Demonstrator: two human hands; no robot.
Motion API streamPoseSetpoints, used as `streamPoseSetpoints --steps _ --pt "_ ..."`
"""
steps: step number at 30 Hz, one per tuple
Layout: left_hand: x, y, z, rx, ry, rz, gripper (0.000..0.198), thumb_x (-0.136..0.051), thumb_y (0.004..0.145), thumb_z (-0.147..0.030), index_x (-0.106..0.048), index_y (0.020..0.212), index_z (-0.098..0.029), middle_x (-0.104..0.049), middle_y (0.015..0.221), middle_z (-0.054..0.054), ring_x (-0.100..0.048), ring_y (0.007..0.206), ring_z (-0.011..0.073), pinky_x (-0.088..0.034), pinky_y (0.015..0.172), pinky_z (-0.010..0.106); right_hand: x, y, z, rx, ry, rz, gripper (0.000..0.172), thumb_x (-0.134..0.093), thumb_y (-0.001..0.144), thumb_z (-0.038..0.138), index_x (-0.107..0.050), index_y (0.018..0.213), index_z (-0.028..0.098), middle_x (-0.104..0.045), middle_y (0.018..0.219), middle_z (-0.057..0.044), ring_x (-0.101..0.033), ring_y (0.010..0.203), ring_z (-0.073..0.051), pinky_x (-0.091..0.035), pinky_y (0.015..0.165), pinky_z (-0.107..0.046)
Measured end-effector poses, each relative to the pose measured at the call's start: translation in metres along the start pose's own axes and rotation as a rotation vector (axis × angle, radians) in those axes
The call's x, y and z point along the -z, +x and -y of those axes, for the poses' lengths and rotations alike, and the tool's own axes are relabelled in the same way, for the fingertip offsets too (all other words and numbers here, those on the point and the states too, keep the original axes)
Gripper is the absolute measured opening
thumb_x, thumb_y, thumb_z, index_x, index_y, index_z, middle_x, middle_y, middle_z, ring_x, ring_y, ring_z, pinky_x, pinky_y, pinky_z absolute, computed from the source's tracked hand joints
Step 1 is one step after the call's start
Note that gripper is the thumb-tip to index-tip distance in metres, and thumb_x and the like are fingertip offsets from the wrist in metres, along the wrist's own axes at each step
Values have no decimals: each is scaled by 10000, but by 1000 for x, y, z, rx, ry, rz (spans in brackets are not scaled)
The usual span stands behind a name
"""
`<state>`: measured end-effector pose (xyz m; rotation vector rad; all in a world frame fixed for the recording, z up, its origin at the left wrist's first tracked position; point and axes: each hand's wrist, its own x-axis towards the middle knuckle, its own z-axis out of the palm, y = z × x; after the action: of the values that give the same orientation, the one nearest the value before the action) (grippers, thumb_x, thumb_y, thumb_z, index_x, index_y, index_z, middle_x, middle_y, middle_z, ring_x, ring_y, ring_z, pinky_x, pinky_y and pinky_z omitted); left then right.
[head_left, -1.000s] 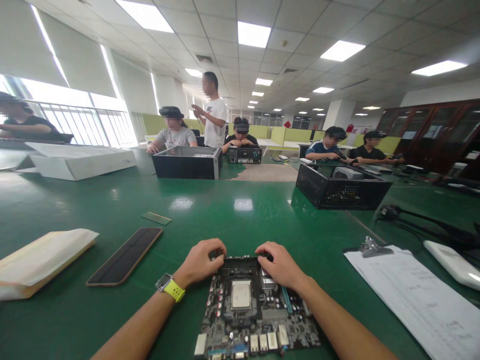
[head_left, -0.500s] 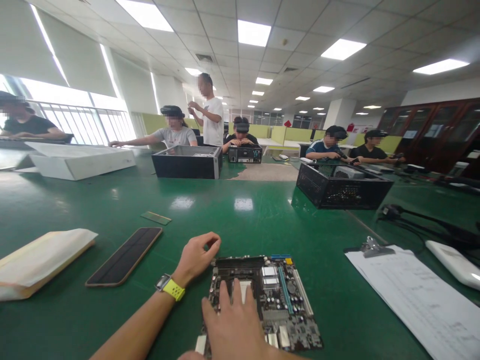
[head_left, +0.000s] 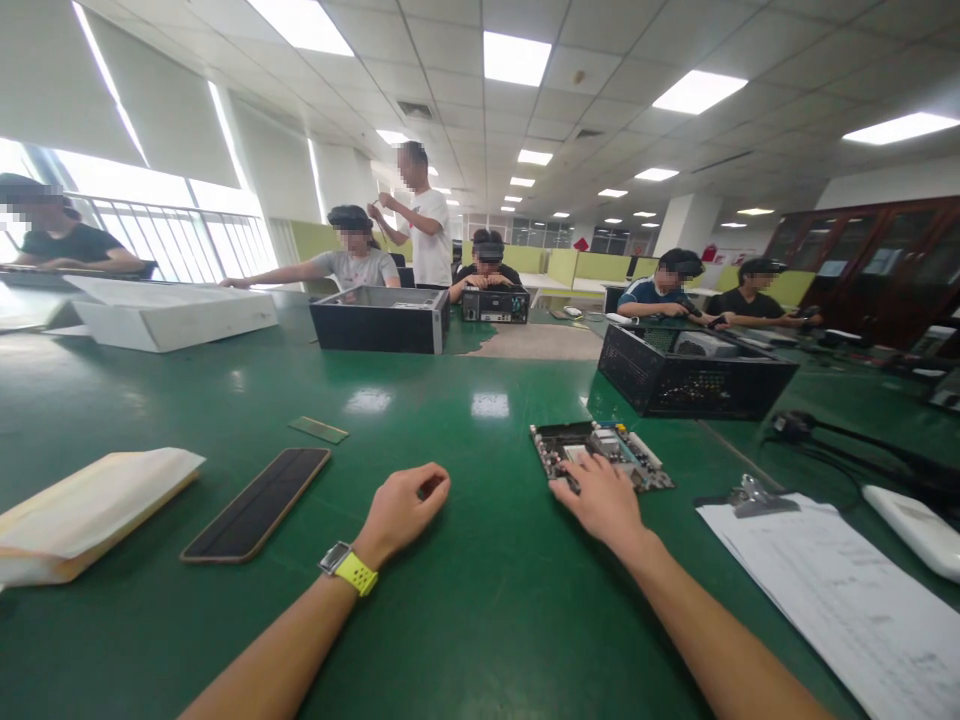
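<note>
My right hand (head_left: 604, 500) lies with fingers spread on a computer motherboard (head_left: 636, 452), covering its near left part. The board rests flat on the green table, with slots and a pale square socket partly showing. My left hand (head_left: 399, 508), wearing a watch with a yellow-green strap (head_left: 355, 572) at the wrist, rests on the table with its fingers curled and the thumb near the index finger. Nothing shows in it, though the fingertips are partly hidden. Left of it lie a dark phone (head_left: 256, 505) and a thin green strip like a memory module (head_left: 319, 430).
Beyond the motherboard stands an open black computer case (head_left: 694, 378); another case (head_left: 379, 325) is farther left. A clipboard with papers (head_left: 832, 580) lies at right, near a white device (head_left: 911, 530). A paper-wrapped packet (head_left: 90, 505) sits at left. Several people are around the table.
The motherboard has moved away from me and to the right, with my right hand flat on it. My left hand keeps the same curled pose. The view has shifted slightly.
</note>
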<state>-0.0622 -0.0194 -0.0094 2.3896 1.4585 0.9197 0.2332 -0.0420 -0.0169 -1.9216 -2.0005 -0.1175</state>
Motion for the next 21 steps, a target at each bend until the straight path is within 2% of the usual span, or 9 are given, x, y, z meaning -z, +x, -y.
streamPoseSetpoints --steps 4,6,9,12,16,19,21 --pt "-1 0 -2 -8 8 15 238 -454 851 -361 -632 790 -217 -652 704 -7 -574 633 142 -407 616 224 -7 18 -40 -131 -63 -1 419 -370 900 482 -628 1143 259 -565 1242 -91 -438 1188 -277 -311 962 -452" --pt "-1 -1 -4 -14 14 21 236 -455 852 -363 -634 795 -220 -657 715 -6 -578 643 143 -409 624 226 -8 21 -47 -138 -75 8 427 -349 910 476 -633 1143 258 -559 1251 -90 -438 1189 -279 -308 962 -447" --pt "-1 -1 -6 -27 26 31 239 -453 858 -367 -635 810 -219 -663 736 -3 -585 661 146 -413 633 230 -6 20 -44 -134 -84 10 461 -339 907 509 -636 1149 253 -567 1234 -102 -464 1141 -300 -319 935 -467" --pt "-2 -1 -8 -39 36 43 240 -453 864 -371 -633 820 -218 -660 742 -2 -584 665 148 -422 644 238 -2 10 -24 -99 -58 -9 526 -375 863 595 -656 1123 234 -601 1156 -135 -483 1068 -333 -324 900 -505" --pt "-4 -1 -8 -60 30 39 229 -456 871 -369 -627 850 -219 -658 784 1 -593 700 152 -444 676 249 7 -17 21 39 92 4 531 -445 803 651 -701 1018 239 -650 1017 -149 -508 991 -339 -333 874 -512" --pt "-6 -1 -7 -73 25 10 217 -467 869 -366 -616 928 -219 -655 869 12 -599 763 157 -463 717 259 20 -35 53 242 282 107 502 -518 781 618 -668 1092 254 -677 998 -106 -557 950 -289 -378 869 -430" --pt "-8 -1 -7 -88 16 -8 236 -480 863 -370 -598 1003 -220 -645 954 25 -602 835 167 -474 761 275 29 -39 66 335 420 165 479 -531 803 560 -615 1173 268 -684 1013 -59 -598 871 -223 -422 820 -347"
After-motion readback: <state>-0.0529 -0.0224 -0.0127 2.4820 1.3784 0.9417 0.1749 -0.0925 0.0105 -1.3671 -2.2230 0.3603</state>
